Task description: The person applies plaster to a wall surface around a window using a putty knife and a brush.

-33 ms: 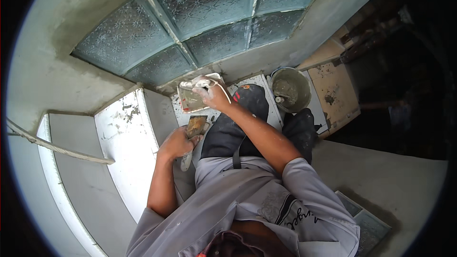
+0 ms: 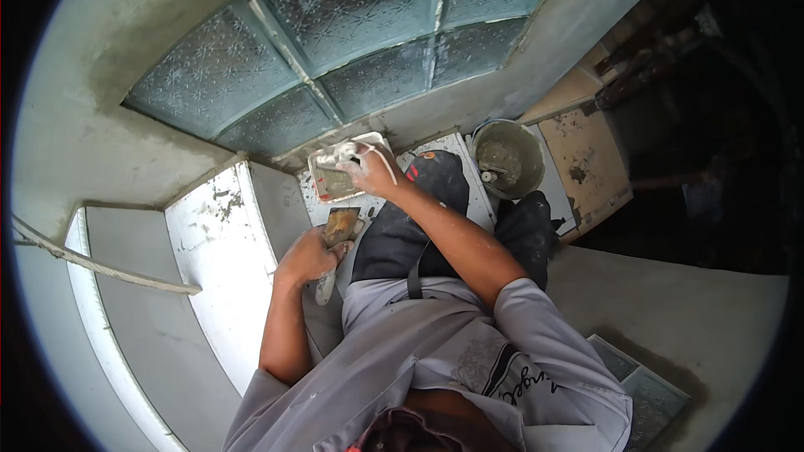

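My left hand (image 2: 310, 256) is closed round a putty knife (image 2: 341, 226), its flat brown-stained blade pointing toward the window and its pale handle below the fingers. My right hand (image 2: 371, 172), smeared with white, grips a white-coated tool (image 2: 335, 156) with a thin curved white strand beside the wrist; its exact kind is unclear. That tool is over a shallow white tray (image 2: 322, 198) holding greyish material, set on the white step beneath the window.
A bucket (image 2: 511, 159) of grey mix stands right of my knee, next to a stained wooden board (image 2: 580, 163). White steps (image 2: 219, 238) descend at left, crossed by a rope (image 2: 109, 264). Patterned glass blocks (image 2: 356, 8) fill the wall ahead. More glass blocks (image 2: 649, 402) lie lower right.
My right hand has shifted slightly down and left over the tray, with the white tool turned a little. The left hand and putty knife stay almost in place.
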Demonstrator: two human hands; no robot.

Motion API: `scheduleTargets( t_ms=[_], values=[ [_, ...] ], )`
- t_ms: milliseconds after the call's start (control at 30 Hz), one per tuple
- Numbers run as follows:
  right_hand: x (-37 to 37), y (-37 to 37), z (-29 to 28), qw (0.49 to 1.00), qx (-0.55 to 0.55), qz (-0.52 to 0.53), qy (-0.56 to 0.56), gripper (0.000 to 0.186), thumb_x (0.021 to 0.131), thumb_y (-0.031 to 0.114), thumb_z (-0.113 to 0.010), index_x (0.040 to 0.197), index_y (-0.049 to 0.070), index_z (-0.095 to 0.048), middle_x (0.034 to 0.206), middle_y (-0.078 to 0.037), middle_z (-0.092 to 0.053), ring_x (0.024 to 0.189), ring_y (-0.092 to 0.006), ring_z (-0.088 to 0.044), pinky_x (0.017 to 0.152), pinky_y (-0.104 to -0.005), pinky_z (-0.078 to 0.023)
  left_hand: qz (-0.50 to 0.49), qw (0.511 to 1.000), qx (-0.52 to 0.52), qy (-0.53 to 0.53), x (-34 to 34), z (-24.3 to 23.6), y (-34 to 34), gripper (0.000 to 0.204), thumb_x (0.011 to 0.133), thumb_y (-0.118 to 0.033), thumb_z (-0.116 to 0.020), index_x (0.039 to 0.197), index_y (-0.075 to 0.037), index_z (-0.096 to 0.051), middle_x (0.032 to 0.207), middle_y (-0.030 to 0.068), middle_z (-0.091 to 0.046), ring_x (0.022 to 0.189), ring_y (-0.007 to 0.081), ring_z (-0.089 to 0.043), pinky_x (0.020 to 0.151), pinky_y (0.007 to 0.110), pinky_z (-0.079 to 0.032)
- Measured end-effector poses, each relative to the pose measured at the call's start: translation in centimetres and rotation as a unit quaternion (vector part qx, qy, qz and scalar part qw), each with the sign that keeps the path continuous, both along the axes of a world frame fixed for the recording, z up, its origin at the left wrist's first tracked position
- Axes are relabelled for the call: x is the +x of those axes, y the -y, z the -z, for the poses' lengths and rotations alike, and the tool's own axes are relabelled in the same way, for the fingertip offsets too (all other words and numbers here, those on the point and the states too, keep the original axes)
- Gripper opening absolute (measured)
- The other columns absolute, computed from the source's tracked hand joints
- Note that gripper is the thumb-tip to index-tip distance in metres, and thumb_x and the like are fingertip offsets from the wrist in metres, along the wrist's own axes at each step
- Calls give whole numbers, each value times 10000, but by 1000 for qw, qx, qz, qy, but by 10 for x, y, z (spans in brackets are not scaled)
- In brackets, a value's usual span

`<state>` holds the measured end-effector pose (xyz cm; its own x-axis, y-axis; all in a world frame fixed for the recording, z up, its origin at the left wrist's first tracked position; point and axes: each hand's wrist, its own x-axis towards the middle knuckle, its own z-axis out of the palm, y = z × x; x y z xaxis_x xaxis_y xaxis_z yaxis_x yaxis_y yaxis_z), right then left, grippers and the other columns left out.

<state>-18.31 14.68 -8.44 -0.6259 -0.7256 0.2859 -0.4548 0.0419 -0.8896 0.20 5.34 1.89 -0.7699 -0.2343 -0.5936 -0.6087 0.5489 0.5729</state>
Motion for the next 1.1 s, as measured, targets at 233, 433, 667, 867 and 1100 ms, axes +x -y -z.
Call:
scheduleTargets(
  t_ms=[233,433,667,867,1100],
  values=[
    [-16,-29,14,876,-190,89,433,177,909,4,-667,1086,1,-658,1002,-97,-699,909,-133,-649,758,-265,-521,7,1000,-29,7,1,10,-1,337,870,-254,-706,1119,-27,-691,990,242,-711,970,400,-677,852,438,-504],
    [-81,-136,-61,704,-501,41,501,246,962,68,-609,1177,113,-500,1214,-109,-604,1084,-251,-606,934,-460,-510,-28,999,-20,-22,11,26,8,342,872,-237,-734,1122,-8,-686,916,97,-731,819,182,-631,797,357,-502],
    [-228,-247,-177,759,-597,181,186,205,932,30,-655,1098,84,-548,1178,-115,-638,1093,-234,-608,982,-419,-477,-44,998,-26,-31,1,18,0,312,877,-240,-713,1098,-20,-697,895,196,-724,829,302,-680,808,403,-501],
    [-277,-245,-193,778,-581,178,159,272,904,17,-700,1119,98,-553,1158,-102,-656,1100,-229,-606,973,-410,-463,-68,997,-17,-31,8,35,8,318,878,-231,-711,1117,-21,-692,928,199,-725,858,306,-681,821,397,-499],
    [-272,-229,-229,770,-604,193,80,287,896,-18,-696,1134,54,-553,1163,-159,-671,1104,-238,-623,958,-411,-481,-74,996,-5,-56,10,44,11,302,871,-226,-715,1105,-35,-699,920,198,-726,853,311,-683,814,401,-501]
  ],
)
